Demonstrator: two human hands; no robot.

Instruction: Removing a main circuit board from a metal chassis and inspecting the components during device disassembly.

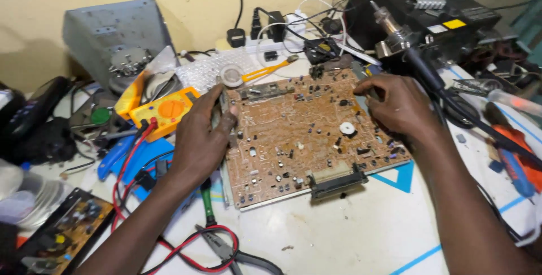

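A large brown circuit board [305, 139] lies flat in the middle of the white bench, studded with small parts and a black connector [339, 183] on its near edge. My left hand [200, 137] grips the board's left edge, fingers curled over it. My right hand [398, 106] rests on the board's right rear corner, closed around a thin grey tool [359, 73] whose tip sticks out toward the back.
A yellow multimeter [164, 111] with red and black leads [132, 165] sits left of the board. Pliers [226, 249] lie near the front. A hot-air gun [395, 38] in its stand and black equipment stand at the back right. A small circuit board [68, 230] lies front left.
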